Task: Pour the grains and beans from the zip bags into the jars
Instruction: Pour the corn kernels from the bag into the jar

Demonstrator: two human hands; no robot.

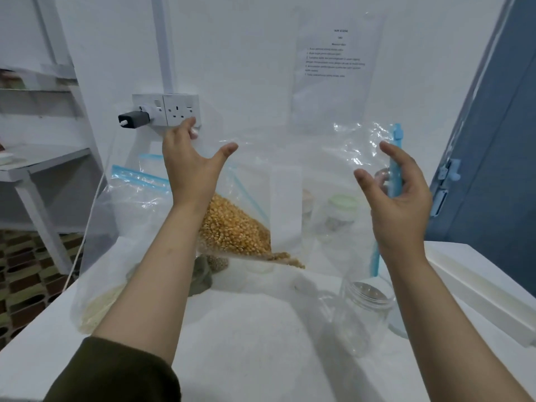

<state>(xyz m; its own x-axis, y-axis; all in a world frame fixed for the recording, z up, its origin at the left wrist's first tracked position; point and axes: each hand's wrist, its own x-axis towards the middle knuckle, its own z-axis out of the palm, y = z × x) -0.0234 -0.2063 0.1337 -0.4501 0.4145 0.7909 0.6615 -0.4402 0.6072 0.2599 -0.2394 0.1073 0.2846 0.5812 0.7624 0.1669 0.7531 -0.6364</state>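
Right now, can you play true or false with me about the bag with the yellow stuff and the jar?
1. The zip bag holds yellow corn kernels. True.
2. The clear jar in front is full of corn. False: it looks empty.
3. The right hand holds the bag's blue zip edge. True.
4. The jar has its lid on. False: its mouth is open.
5. The wall socket has nothing plugged in. False: a dark plug sits in it.
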